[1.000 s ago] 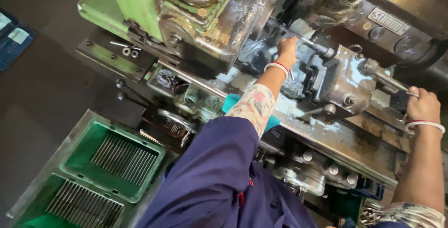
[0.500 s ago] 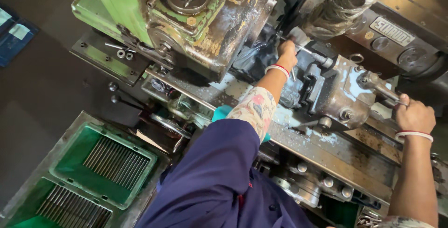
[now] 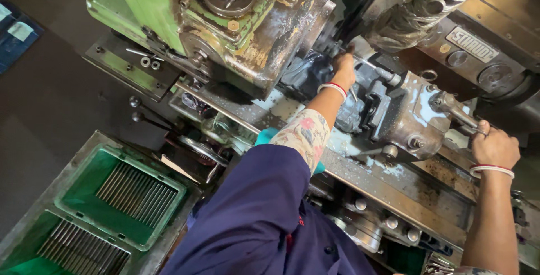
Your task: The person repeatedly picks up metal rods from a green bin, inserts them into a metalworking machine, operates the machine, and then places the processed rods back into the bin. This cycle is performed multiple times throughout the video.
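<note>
I look down on a worn green and grey metalworking machine. My left hand reaches far in beside the machine's head and closes on a thin metal rod near the dark clamp block. A red and white band sits on that wrist. My right hand grips the end of a metal lever handle on the right side of the wet grey slide housing. It wears a similar band. My blue sleeve fills the lower middle.
Two green plastic trays holding several thin metal rods stand at lower left on a metal stand. Loose washers and pins lie on a green ledge. Ball-ended levers stick out left of centre. Dark floor lies at the left.
The view has shifted, so the machine sits lower and more to the right in frame. Both hands have stayed on the same parts, the left by the clamp, the right on the lever.
</note>
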